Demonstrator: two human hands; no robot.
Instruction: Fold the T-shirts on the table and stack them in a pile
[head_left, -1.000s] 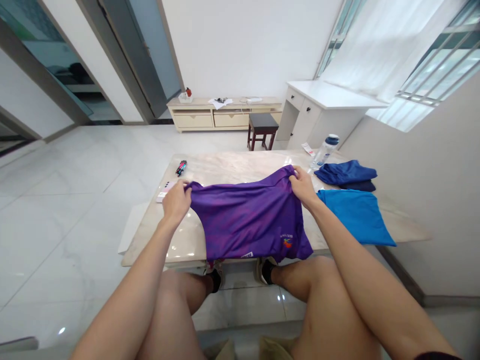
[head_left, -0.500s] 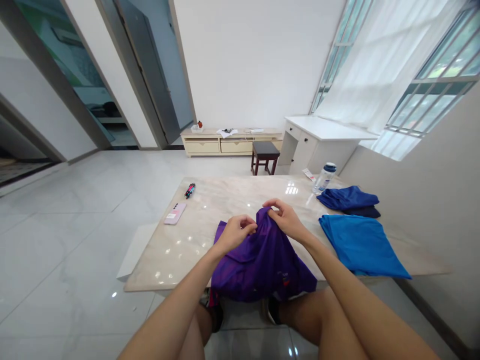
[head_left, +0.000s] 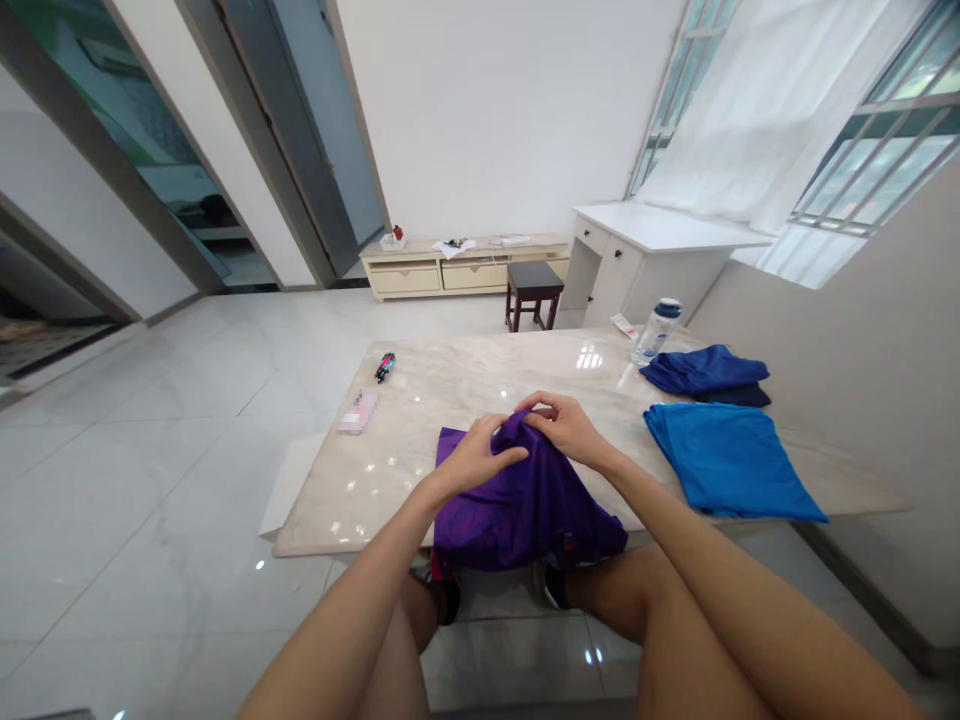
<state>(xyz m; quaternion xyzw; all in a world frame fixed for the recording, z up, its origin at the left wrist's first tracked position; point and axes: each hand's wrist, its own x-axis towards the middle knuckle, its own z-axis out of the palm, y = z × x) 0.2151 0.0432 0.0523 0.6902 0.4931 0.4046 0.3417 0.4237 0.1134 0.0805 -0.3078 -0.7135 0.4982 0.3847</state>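
Observation:
A purple cloth garment (head_left: 495,530) lies bunched at the front edge of the marble-look table, its lower part hanging over my knees. My right hand (head_left: 559,425) is closed on the gathered top of the cloth, lifting it into a peak. Beside that peak, my left hand (head_left: 476,455) touches the cloth with its fingers stretched out and its thumb apart. Some of its fingertips are hidden behind the fabric.
To the right lie a folded bright blue cloth (head_left: 731,460) and a dark blue cloth (head_left: 705,370), with a clear water bottle (head_left: 655,335) behind. A pink phone (head_left: 358,413) and a small bundle of pens (head_left: 385,367) are at left. A dark stool (head_left: 534,280) stands beyond the table.
My left hand has gone from a loose pinch to stretched fingers and has moved onto the cloth's peak. My right hand keeps its hold. The view has shifted slightly.

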